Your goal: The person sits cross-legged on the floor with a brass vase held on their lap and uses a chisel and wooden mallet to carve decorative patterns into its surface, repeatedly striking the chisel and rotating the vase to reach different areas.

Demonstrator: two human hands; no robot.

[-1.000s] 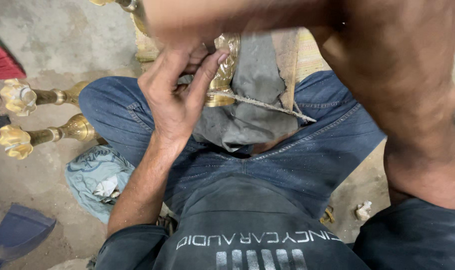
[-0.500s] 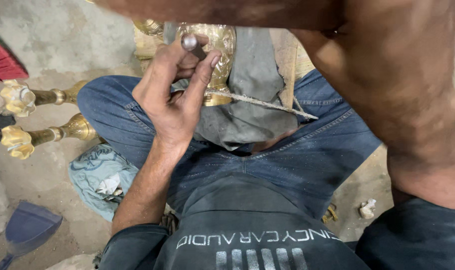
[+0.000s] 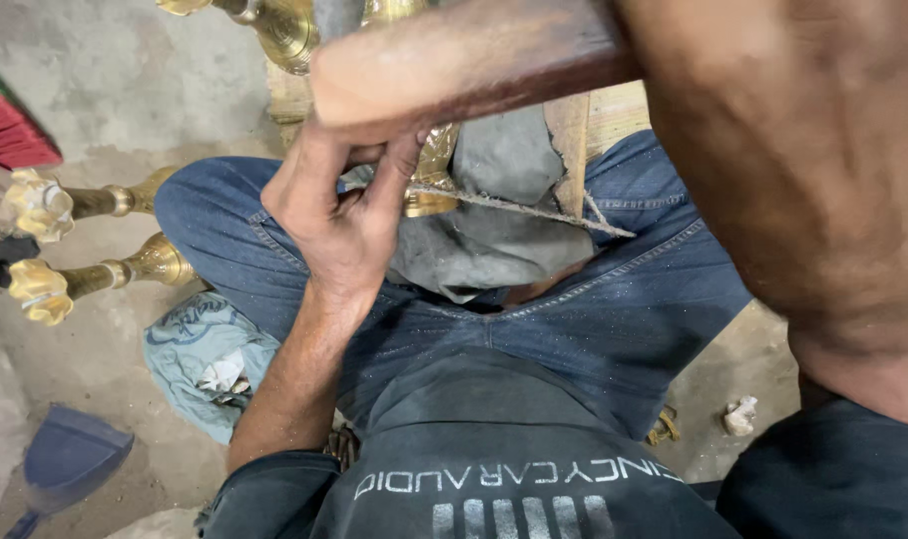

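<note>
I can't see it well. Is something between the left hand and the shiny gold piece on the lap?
Nothing visible. The left hand has its fingers right against the brass piece. The grey cloth lies beside and under the piece, not between them.

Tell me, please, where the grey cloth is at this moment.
In the head view the grey cloth lies on the person's lap, near the middle, just right of the left hand and under the brass piece.

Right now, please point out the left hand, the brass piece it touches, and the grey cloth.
left hand (image 3: 339, 215), head view, back of the hand.
brass piece (image 3: 432, 170), head view, lower rim.
grey cloth (image 3: 494, 240), head view, middle fold.
</note>
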